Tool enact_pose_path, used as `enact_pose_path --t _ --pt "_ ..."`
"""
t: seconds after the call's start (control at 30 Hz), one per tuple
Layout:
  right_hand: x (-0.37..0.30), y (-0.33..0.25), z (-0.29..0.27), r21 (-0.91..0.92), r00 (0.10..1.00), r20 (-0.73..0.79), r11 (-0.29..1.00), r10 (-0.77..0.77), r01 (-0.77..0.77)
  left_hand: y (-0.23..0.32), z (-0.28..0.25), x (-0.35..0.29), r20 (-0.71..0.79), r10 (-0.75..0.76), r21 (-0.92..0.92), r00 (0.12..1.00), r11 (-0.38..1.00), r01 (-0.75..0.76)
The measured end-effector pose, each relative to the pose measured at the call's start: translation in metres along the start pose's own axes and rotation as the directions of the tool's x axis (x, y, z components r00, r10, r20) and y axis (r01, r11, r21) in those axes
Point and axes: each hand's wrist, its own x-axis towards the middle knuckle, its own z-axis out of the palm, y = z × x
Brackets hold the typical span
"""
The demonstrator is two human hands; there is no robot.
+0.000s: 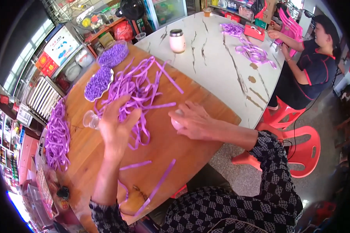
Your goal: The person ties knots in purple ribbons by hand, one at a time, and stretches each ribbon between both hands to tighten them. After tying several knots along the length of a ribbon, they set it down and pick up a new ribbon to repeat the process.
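My right hand [194, 122] curls around a small pale pink rounded object [177, 123] just above the wooden board. Most of that object is hidden by the fingers, so its kind is unclear. Thumb and fingers of my left hand [116, 126] are spread apart and slightly blurred, with nothing seen between them. Beside it on the left is a small clear plastic cup [91, 119]. A loose heap of purple ribbons [138, 87] lies just beyond both hands. Several single ribbon strips [156, 186] rest on the board closer to me.
Purple pieces fill a white scalloped dish [112, 77] and a clear bowl [125, 43]. More ribbons [58, 138] hang over the left edge. A pink-and-white jar [177, 40] stands on the marble-patterned table [212, 58]. Another person [313, 66] sits at right, near red stools [307, 149].
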Motion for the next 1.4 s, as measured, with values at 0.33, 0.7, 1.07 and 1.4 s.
enact_pose_path --t 0.33,0.7,1.07,1.4 --pt "0.087 0.116 -0.094 0.468 0.845 -0.485 0.883 0.224 0.034 -0.101 0.189 0.186 0.060 -0.285 -0.191 0.957 0.937 0.291" --pt "0.259 0.231 -0.121 0.202 0.827 -0.429 0.931 0.362 -0.303 -0.120 0.278 0.238 0.186 -0.424 -0.264 0.886 0.847 0.461" --pt "0.289 0.243 -0.097 -0.076 0.896 -0.287 0.924 0.339 -0.374 -0.124 0.308 0.257 0.211 -0.504 -0.313 0.837 0.777 0.547" --pt "0.278 0.247 -0.099 -0.103 0.919 -0.287 0.946 0.269 -0.309 -0.153 0.340 0.266 0.120 -0.366 -0.388 0.923 0.838 0.383"
